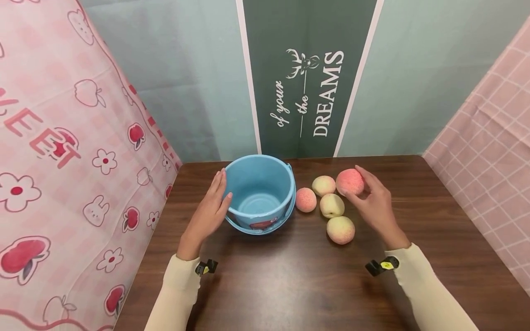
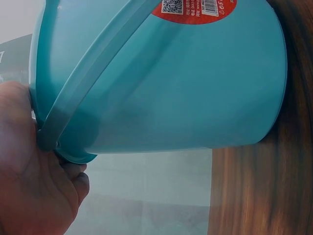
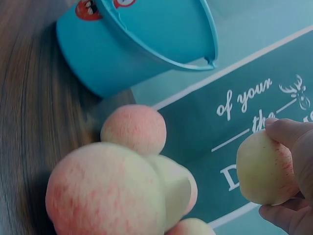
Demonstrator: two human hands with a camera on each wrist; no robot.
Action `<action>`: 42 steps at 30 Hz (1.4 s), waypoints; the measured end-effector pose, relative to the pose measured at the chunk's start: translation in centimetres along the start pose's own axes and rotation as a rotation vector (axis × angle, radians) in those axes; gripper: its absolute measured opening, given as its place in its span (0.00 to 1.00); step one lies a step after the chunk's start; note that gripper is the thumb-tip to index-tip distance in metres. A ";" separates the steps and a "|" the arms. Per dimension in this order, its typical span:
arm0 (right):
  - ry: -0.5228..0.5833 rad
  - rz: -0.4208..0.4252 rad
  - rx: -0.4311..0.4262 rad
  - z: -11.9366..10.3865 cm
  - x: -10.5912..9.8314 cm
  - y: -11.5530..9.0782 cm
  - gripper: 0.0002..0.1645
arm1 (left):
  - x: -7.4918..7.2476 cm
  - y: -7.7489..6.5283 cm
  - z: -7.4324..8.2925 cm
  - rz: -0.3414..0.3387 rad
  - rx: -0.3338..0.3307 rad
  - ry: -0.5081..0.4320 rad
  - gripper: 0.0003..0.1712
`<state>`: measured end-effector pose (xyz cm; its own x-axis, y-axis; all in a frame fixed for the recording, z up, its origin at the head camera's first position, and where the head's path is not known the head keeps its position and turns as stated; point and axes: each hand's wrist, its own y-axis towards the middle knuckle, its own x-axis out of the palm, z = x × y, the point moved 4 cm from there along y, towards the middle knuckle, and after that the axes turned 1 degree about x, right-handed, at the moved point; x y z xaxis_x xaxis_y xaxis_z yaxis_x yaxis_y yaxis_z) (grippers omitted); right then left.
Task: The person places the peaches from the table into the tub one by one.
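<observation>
A light blue plastic bucket stands upright on the table, its handle lowered against the near side. My left hand rests against the bucket's left rim, fingers fairly straight and thumb apart; the left wrist view shows the hand beside the rim and handle hinge. My right hand pinches a red-pink peach between thumb and fingers. Between bucket and right hand lie a pink peach and three paler ones: a far peach, a middle peach and a near peach.
The brown wood-grain table lies under everything. A green curtain with white lettering hangs behind it. Pink patterned cloth borders the left side, and pink checked cloth the right.
</observation>
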<state>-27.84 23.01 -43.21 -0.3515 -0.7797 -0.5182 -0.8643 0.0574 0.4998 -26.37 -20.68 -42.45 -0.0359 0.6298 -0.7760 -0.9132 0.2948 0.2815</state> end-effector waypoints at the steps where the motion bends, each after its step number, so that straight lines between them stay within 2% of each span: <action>1: 0.007 0.001 0.002 -0.2 0.2 0.2 0.46 | -0.1 0.1 0.1 0.001 0.000 0.001 0.40; 5: 0.051 -0.012 0.016 -1.2 1.0 0.4 0.45 | -0.2 0.0 0.0 -0.004 -0.009 0.006 0.40; 11: 0.104 -0.062 0.039 -2.6 2.3 0.0 0.44 | 0.2 -1.4 -0.3 -0.030 -0.049 0.009 0.41; 19: 0.144 -0.086 0.030 -4.5 2.9 0.1 0.45 | 0.7 -1.9 -0.3 -0.008 -0.029 -0.006 0.41; 24: 0.137 -0.089 0.001 -5.5 3.2 0.5 0.46 | 0.8 -1.8 -0.1 -0.006 -0.031 -0.009 0.41; 30: 0.126 -0.057 -0.054 -6.6 3.0 1.3 0.48 | 0.6 -1.1 0.4 0.009 -0.005 -0.011 0.41; 34: 0.137 -0.062 -0.060 -7.5 3.1 1.7 0.48 | 0.5 -0.8 0.6 0.011 -0.005 -0.006 0.41; 42: 0.247 -0.115 -0.053 -9.1 4.3 1.7 0.47 | 0.4 -0.9 0.6 0.014 -0.013 -0.001 0.41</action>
<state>-27.54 14.04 -38.29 -0.1485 -0.9079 -0.3920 -0.8712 -0.0674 0.4862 -25.32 -20.21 -42.68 -0.0482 0.6344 -0.7715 -0.9177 0.2768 0.2850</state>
